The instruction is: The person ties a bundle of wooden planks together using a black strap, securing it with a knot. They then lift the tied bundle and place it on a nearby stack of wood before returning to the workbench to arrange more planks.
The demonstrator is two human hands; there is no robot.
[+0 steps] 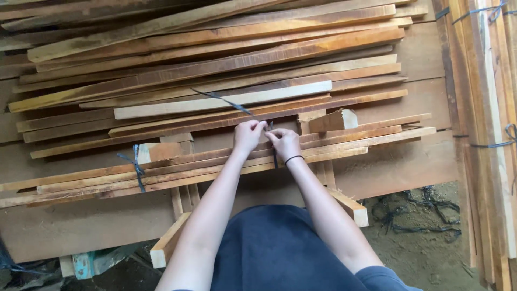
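Tying: both hands, left hand [247, 136] and right hand [284, 143], fingers pinched on blue strap [229, 102]
Around: wooden slats [215, 161] bundle
Next: probably needs a snug pull

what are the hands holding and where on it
Both hands, left and right, pinch a dark blue strap near where it wraps the bundle of wood strips; its free end trails up-left.

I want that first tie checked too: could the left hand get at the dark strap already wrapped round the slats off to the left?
Probably yes. The tied strap sits in the open on the slat bundle, nothing over it, but the left hand is now pinching the loose strap.
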